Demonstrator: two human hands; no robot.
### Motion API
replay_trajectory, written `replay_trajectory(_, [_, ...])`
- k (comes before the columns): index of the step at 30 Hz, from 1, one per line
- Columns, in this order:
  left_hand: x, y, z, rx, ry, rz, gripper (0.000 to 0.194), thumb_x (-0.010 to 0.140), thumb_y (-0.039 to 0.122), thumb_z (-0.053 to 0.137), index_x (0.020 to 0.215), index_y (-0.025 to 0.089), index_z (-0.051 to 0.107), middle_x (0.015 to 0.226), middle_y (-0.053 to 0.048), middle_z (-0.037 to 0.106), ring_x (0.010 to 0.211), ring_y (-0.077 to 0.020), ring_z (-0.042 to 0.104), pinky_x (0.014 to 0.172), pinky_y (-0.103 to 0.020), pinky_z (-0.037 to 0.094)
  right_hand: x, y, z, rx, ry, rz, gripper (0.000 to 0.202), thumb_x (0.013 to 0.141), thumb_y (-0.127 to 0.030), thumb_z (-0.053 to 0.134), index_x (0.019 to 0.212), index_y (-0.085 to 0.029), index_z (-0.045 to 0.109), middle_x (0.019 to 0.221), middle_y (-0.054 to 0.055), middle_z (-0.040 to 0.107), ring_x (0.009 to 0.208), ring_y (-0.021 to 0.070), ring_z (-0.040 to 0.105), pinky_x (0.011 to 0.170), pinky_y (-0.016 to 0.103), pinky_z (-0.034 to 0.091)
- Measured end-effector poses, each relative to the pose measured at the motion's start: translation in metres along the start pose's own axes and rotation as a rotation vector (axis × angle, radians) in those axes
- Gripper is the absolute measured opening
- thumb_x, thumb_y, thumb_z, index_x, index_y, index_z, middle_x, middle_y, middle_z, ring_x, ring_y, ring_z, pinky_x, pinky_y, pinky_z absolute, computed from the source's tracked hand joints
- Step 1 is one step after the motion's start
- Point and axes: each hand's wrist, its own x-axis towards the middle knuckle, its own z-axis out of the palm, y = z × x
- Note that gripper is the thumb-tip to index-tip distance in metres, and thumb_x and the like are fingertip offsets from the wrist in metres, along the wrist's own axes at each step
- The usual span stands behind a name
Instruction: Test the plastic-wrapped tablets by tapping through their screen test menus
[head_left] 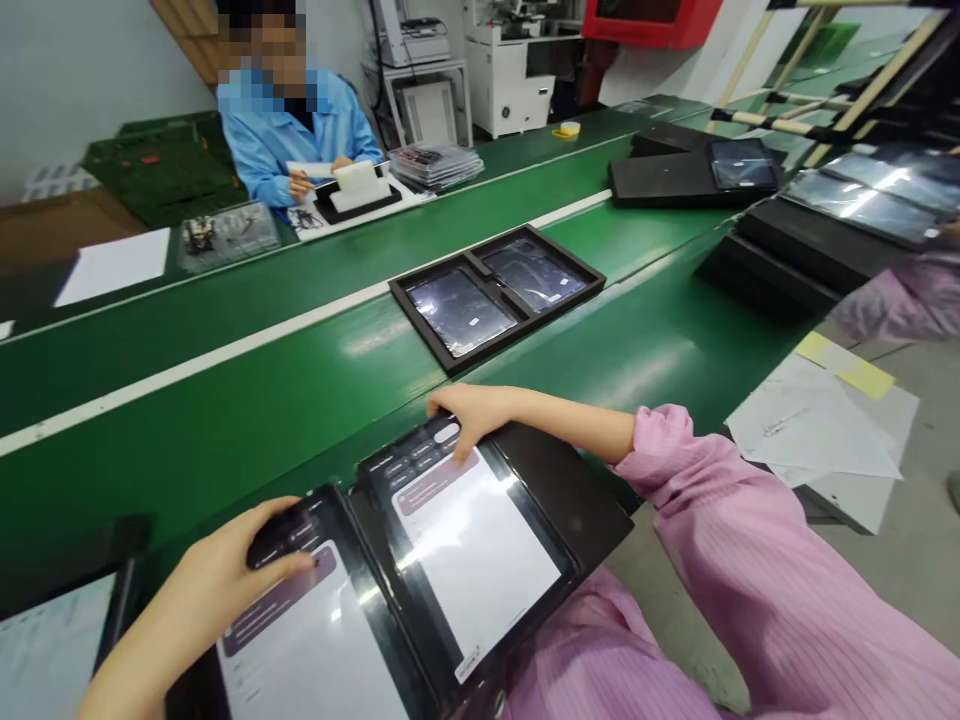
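1. The left hand (234, 560) gripped the left tablet (319, 640) at its far end, thumb across the lit screen and fingers at the edge.
2. The right hand (480, 412) gripped the right tablet (510, 545) similarly; both tablets lay side by side, nearest the person, by the green surface (300, 410).
3. Handling the pair well, I judged, called for even pressure from both hands, thumbs light on the glass.
4. The tablets' inner edges ran close together, so a twist could have knocked them; a black panel (574, 490) stuck out past the right tablet.
5. Ahead, green surface separated the hands from a black tray (526, 323) holding two dark panels (463, 310); another lit tablet (60, 640) limited leftward movement.
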Motion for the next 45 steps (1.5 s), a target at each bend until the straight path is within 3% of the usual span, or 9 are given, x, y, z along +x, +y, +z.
replay_trajectory(2, [-0.001, 0.008, 0.0, 0.023, 0.035, -0.088, 0.045, 0.08, 0.061, 0.051, 0.098, 0.028, 0.077, 0.099, -0.007, 0.081, 0.097, -0.042, 0.077, 0.088, -0.054, 0.063, -0.001, 0.007, 0.004, -0.125, 0.056, 0.036, 0.068, 0.045, -0.02, 0.103, 0.105, -0.017, 0.072, 0.11, 0.007, 0.067, 0.107, 0.0306, 0.061, 0.096, 0.037, 0.047])
replay_trajectory(4, [-0.006, 0.014, 0.002, 0.049, 0.122, -0.13, 0.055, 0.089, 0.051, 0.034, 0.105, 0.021, 0.077, 0.108, -0.014, 0.08, 0.104, -0.0427, 0.075, 0.096, -0.059, 0.059, -0.009, 0.014, 0.007, -0.174, 0.224, 0.109, 0.053, 0.064, -0.026, 0.098, 0.11, -0.019, 0.072, 0.119, 0.011, 0.064, 0.116, 0.0331, 0.058, 0.101, 0.042, 0.046])
replay_trajectory(7, [-0.017, 0.023, 0.005, 0.043, 0.172, 0.016, 0.056, 0.096, 0.04, 0.03, 0.128, 0.019, 0.071, 0.133, -0.015, 0.071, 0.123, -0.0384, 0.068, 0.11, -0.062, 0.051, -0.039, 0.025, 0.019, -0.223, 0.52, 0.156, 0.034, 0.085, -0.034, 0.083, 0.115, -0.023, 0.071, 0.125, 0.012, 0.061, 0.122, 0.0339, 0.055, 0.102, 0.048, 0.046])
replay_trajectory(11, [-0.03, 0.039, 0.008, 0.105, 0.031, 0.358, 0.05, 0.102, 0.027, 0.029, 0.118, 0.031, 0.076, 0.155, -0.007, 0.055, 0.146, -0.0344, 0.048, 0.123, -0.073, 0.022, -0.094, 0.039, 0.054, -0.276, 0.582, 0.081, 0.031, 0.087, -0.049, 0.078, 0.111, -0.029, 0.074, 0.123, 0.012, 0.063, 0.119, 0.0369, 0.057, 0.103, 0.058, 0.044])
replay_trajectory(15, [-0.037, 0.051, 0.012, 0.163, -0.14, 0.352, 0.044, 0.106, 0.026, 0.032, 0.115, 0.03, 0.076, 0.169, -0.008, 0.034, 0.156, -0.04, 0.028, 0.119, -0.08, 0.01, -0.122, 0.048, 0.08, -0.173, 0.704, 0.04, 0.039, 0.094, -0.064, 0.062, 0.111, -0.032, 0.076, 0.139, 0.012, 0.058, 0.133, 0.0382, 0.053, 0.112, 0.062, 0.037])
replay_trajectory(19, [-0.042, 0.059, 0.013, 0.118, -0.261, 0.275, 0.034, 0.107, 0.027, 0.038, 0.123, 0.028, 0.069, 0.174, -0.01, 0.021, 0.159, -0.0421, 0.018, 0.121, -0.077, 0.014, -0.123, 0.049, 0.082, -0.09, 0.726, 0.055, 0.048, 0.088, -0.074, 0.064, 0.094, -0.029, 0.079, 0.138, 0.012, 0.06, 0.131, 0.0389, 0.054, 0.113, 0.061, 0.037])
replay_trajectory(25, [-0.042, 0.069, 0.018, 0.173, -0.265, 0.274, 0.035, 0.105, 0.02, 0.037, 0.12, 0.027, 0.068, 0.169, -0.014, 0.03, 0.155, -0.0427, 0.027, 0.118, -0.074, 0.028, -0.125, 0.052, 0.079, -0.07, 0.737, 0.07, 0.049, 0.083, -0.075, 0.068, 0.084, -0.027, 0.079, 0.135, 0.012, 0.062, 0.128, 0.0389, 0.056, 0.11, 0.059, 0.041])
replay_trajectory(37, [-0.039, 0.063, 0.019, 0.158, -0.234, 0.296, 0.038, 0.104, 0.017, 0.03, 0.124, 0.024, 0.062, 0.163, -0.017, 0.04, 0.152, -0.0346, 0.036, 0.116, -0.067, 0.036, -0.124, 0.055, 0.077, -0.037, 0.72, 0.104, 0.049, 0.082, -0.074, 0.07, 0.096, -0.029, 0.08, 0.138, 0.011, 0.058, 0.134, 0.0383, 0.051, 0.115, 0.06, 0.037])
replay_trajectory(45, [-0.035, 0.061, 0.025, 0.23, -0.192, 0.28, 0.042, 0.102, 0.018, 0.031, 0.128, 0.023, 0.063, 0.165, -0.015, 0.04, 0.148, -0.0377, 0.043, 0.114, -0.065, 0.04, -0.121, 0.052, 0.075, -0.045, 0.691, 0.141, 0.043, 0.087, -0.069, 0.066, 0.101, -0.03, 0.078, 0.138, 0.011, 0.056, 0.135, 0.0377, 0.049, 0.118, 0.062, 0.03])
